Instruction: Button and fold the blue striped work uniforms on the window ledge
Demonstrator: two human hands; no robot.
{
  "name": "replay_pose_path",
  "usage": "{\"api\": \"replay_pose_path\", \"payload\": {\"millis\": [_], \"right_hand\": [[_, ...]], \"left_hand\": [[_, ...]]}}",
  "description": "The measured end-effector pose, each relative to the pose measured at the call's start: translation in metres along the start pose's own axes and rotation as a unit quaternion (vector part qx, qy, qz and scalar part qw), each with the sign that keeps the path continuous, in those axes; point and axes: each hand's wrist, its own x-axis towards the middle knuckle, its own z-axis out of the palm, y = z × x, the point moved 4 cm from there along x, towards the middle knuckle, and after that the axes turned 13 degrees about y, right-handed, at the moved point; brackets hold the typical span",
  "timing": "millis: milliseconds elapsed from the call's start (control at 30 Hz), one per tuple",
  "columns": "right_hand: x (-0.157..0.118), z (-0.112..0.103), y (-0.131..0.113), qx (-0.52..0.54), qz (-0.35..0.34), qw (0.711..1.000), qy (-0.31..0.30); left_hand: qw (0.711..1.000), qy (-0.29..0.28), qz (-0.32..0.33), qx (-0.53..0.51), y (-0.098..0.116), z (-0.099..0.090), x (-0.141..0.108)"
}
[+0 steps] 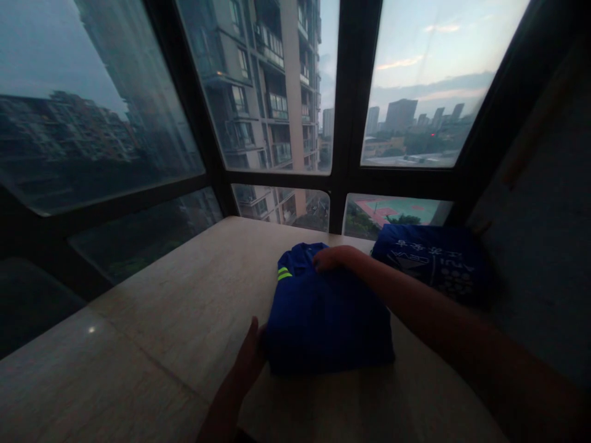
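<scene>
A folded blue shirt [330, 314] with a collar and yellow-green stripes at one shoulder lies on the pale stone-like sill. My right hand [329, 258] reaches across it from the right, its fingers curled down on the fabric beside the collar. At the shirt's lower left edge is my left hand [252, 354], thumb raised and apart, its side touching the cloth. The other left fingers are mostly hidden in shadow against the shirt.
Another folded blue garment [429, 258] with white printed lettering sits at the back right, near the dark wall [535, 246]. Dark window frames [348, 123] enclose the sill [152, 314] at the back and left. Light is dim.
</scene>
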Motion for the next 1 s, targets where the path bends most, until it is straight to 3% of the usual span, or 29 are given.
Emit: {"api": "replay_pose_path", "payload": {"millis": [100,233,300,333,433,533,633,700,767,867,1000], "right_hand": [[-0.013,0.009,0.022,-0.024,0.030,0.999,-0.005],[-0.081,0.017,0.070,-0.039,0.096,0.992,0.073],[-0.129,0.021,0.104,0.014,0.205,0.962,0.182],[-0.152,0.027,0.120,0.050,0.269,0.939,0.209],[-0.199,0.049,0.148,0.160,0.387,0.889,0.186],[-0.209,0.054,0.144,0.192,0.372,0.891,0.175],[-0.210,0.044,0.129,0.164,0.311,0.909,0.225],[-0.217,0.044,0.125,0.166,0.295,0.904,0.260],[-0.229,0.053,0.129,0.167,0.325,0.892,0.265],[-0.243,0.072,0.140,0.142,0.386,0.882,0.230],[-0.246,0.077,0.144,0.105,0.385,0.890,0.223]], "left_hand": [[0.999,0.015,-0.017,-0.036,-0.004,0.008,0.009],[0.997,0.032,-0.045,-0.048,-0.014,0.010,0.021],[0.997,0.030,-0.040,-0.063,-0.015,0.010,0.024],[0.997,0.030,-0.034,-0.064,-0.015,0.010,0.025],[0.996,0.079,-0.017,-0.026,-0.011,0.011,0.029],[0.992,0.128,0.009,0.012,-0.005,0.013,0.028],[0.987,0.141,0.059,0.042,-0.003,0.013,0.022],[0.979,0.156,0.102,0.081,-0.006,0.010,0.021],[0.968,0.170,0.127,0.134,-0.011,0.008,0.024],[0.951,0.188,0.111,0.217,-0.021,0.007,0.035],[0.936,0.217,0.102,0.259,-0.025,0.007,0.038]]}}
